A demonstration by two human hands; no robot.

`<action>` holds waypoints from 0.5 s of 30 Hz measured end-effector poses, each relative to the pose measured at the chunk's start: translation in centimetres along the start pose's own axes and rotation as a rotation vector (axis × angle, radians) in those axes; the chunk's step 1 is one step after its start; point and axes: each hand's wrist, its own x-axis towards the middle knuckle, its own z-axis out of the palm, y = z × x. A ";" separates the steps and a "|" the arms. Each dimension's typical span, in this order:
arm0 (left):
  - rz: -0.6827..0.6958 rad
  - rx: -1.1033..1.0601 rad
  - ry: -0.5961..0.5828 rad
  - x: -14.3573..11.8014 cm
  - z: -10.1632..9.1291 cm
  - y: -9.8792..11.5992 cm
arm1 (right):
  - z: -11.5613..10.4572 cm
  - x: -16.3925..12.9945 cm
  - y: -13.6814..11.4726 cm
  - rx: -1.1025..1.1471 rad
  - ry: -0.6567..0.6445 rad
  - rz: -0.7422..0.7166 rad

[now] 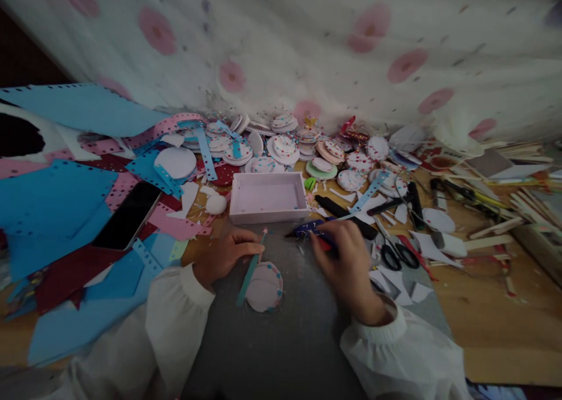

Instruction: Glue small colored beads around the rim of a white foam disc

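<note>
I see the left hand (226, 253) resting on the grey mat (281, 341), fingers closed on the upper end of a thin blue strip (249, 274). The strip runs down and to the left from the fingertips and lies across the left edge of a white disc (264, 287). The disc lies flat on the mat, just below and between both hands, with coloured dots along its rim.

I see the right hand (351, 268) to the right of the disc, blurred. Its fingers curl over a blue tool (307, 229) whose tip points left toward the white box (267, 196). Something red shows under the fingers. I cannot tell whether the grip is firm or loose.

The box stands open just above the hands, at the far edge of the mat. Behind it lies a heap of decorated discs (285, 148). A phone (128, 215) lies face up on the pink and blue sheets (52, 207) to the left. Scissors (397, 253) lie just beside the right hand, on its right. A black marker (345, 215) lies between the box and the scissors. Wooden sticks (527, 209) lie at the far right. A dotted cloth (307, 43) hangs behind the table.
</note>
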 end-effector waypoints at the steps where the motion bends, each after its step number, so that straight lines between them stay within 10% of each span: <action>1: 0.002 -0.021 0.031 0.0 0.1 0.1 | 0.3 -0.1 -0.7 0.069 -0.009 -0.115; 6: 0.068 -0.020 0.119 0.1 0.7 0.6 | 1.7 -0.8 -3.3 0.155 -0.169 -0.506; 15: 0.068 0.200 0.066 -0.3 1.6 1.9 | 2.8 -0.8 -3.0 0.154 -0.089 -0.624</action>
